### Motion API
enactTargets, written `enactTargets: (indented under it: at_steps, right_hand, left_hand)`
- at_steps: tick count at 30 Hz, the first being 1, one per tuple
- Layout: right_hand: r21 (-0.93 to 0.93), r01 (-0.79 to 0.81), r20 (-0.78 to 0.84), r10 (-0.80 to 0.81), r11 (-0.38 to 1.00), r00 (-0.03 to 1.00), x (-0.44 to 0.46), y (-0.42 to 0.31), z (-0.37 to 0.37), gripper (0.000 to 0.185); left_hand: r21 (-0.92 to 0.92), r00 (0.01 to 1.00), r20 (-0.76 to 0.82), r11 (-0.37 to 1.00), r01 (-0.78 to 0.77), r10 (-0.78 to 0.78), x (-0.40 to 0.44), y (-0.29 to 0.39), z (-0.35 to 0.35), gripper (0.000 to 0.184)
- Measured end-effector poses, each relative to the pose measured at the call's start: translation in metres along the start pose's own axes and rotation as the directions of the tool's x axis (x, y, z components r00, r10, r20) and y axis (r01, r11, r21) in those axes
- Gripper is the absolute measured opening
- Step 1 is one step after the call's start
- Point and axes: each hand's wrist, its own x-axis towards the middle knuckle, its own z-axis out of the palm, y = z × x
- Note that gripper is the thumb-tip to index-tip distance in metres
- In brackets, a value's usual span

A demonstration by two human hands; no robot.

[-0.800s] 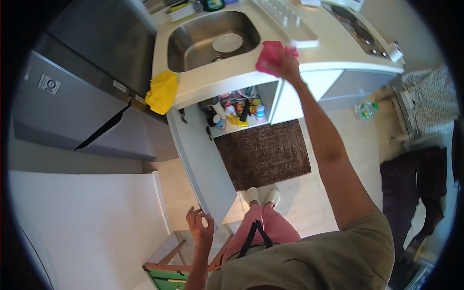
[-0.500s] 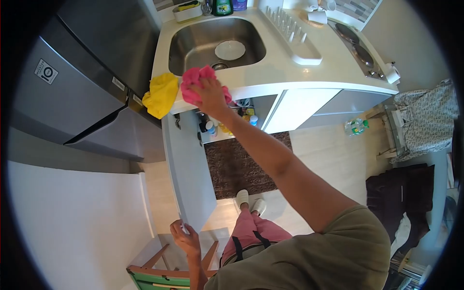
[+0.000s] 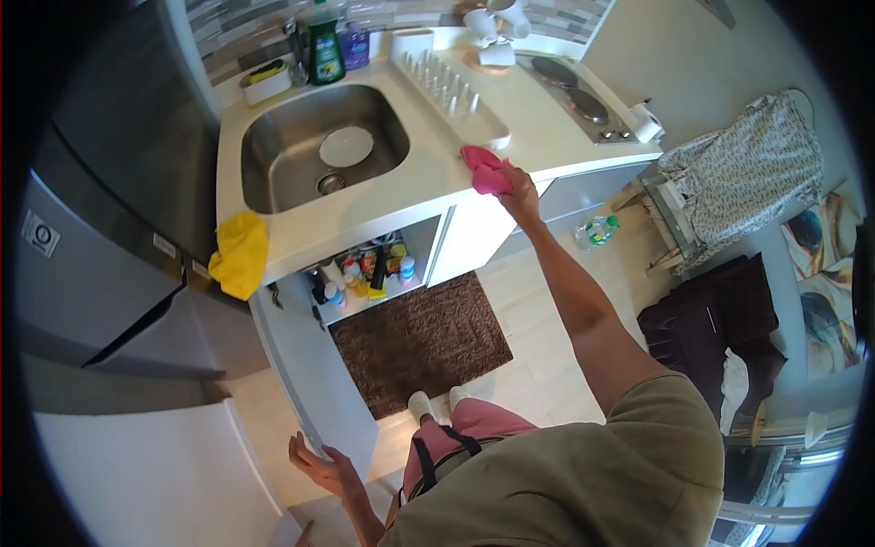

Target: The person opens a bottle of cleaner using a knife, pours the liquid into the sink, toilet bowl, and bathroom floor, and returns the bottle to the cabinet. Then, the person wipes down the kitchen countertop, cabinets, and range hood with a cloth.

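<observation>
My right hand [image 3: 521, 195] is closed on a bunched pink cloth [image 3: 489, 171] at the front edge of the white countertop [image 3: 428, 182], just below the white drying rack [image 3: 488, 133]. Down at the lower left, my left hand [image 3: 325, 469] holds the outer edge of the open cabinet door [image 3: 314, 360], with the thumb on one side and fingers on the other. A yellow cloth [image 3: 241, 255] hangs over the counter's left front corner. In the steel sink [image 3: 264, 173] lies a white plate [image 3: 346, 146].
Several bottles and containers [image 3: 365, 278] stand inside the open cabinet. Behind the sink are a green soap bottle [image 3: 325, 50] and a purple bottle [image 3: 355, 46]. A cooktop [image 3: 583, 105] is at right. Below lie a brown mat [image 3: 424, 337] and plastic bottles [image 3: 596, 232].
My right hand has moved right along the counter edge with the pink cloth, from before the sink to below the drying rack. The view has shifted; my left hand stays at the door edge.
</observation>
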Motion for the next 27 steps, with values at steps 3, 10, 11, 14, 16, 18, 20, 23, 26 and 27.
enactTargets:
  at_steps: [3, 10, 11, 14, 16, 18, 20, 23, 26, 27]
  right_hand:
    - [0.039, -0.262, -0.022, 0.263, 0.964, 0.965, 0.04, 0.022, -0.021, 0.047]
    - [-0.42, -0.383, -0.071, 0.39, 0.823, 0.918, 0.08, 0.042, 0.004, 0.083]
    - [-0.421, -0.335, -0.038, 0.352, 0.843, 0.935, 0.084, 0.045, 0.006, 0.081]
    - [-0.388, -0.24, -0.037, 0.245, 0.89, 0.969, 0.078, 0.042, 0.012, 0.074]
    - [-0.364, -0.175, -0.071, 0.161, 0.915, 0.984, 0.079, 0.039, 0.012, 0.068]
    - [-0.336, -0.152, -0.032, 0.15, 0.93, 0.988, 0.084, 0.042, 0.01, 0.066]
    - [-0.302, -0.143, -0.012, 0.146, 0.943, 0.989, 0.087, 0.045, 0.007, 0.065]
    - [-0.255, -0.052, 0.072, 0.072, 0.966, 0.995, 0.084, 0.052, 0.003, 0.059]
    - [-0.178, 0.194, 0.168, -0.164, 0.965, 0.972, 0.088, 0.066, -0.009, 0.051]
    - [-0.176, 0.195, 0.171, -0.165, 0.965, 0.971, 0.094, 0.075, -0.013, 0.051]
  left_hand:
    - [0.02, 0.998, -0.026, 0.998, -0.064, 0.065, 0.013, 0.009, 0.005, 0.04]
    - [-0.091, 0.985, -0.049, 0.981, -0.171, 0.167, 0.048, 0.081, 0.034, 0.041]
    - [-0.076, 0.985, -0.059, 0.983, -0.164, 0.16, 0.054, 0.098, 0.044, 0.041]
    - [-0.202, 0.968, -0.076, 0.947, -0.25, 0.239, 0.068, 0.161, 0.077, 0.038]
    - [-0.257, 0.953, -0.074, 0.917, -0.303, 0.294, 0.075, 0.208, 0.103, 0.037]
    - [-0.332, 0.916, -0.088, 0.855, -0.398, 0.392, 0.085, 0.249, 0.139, 0.037]
    - [-0.441, 0.881, -0.048, 0.781, -0.442, 0.471, 0.112, 0.302, 0.18, 0.043]
    - [-0.533, 0.864, 0.0, 0.731, -0.425, 0.503, 0.169, 0.379, 0.247, 0.053]
    - [-0.455, 0.872, -0.006, 0.775, -0.438, 0.49, 0.207, 0.423, 0.305, 0.047]
    - [-0.453, 0.873, -0.006, 0.777, -0.436, 0.487, 0.213, 0.426, 0.319, 0.047]
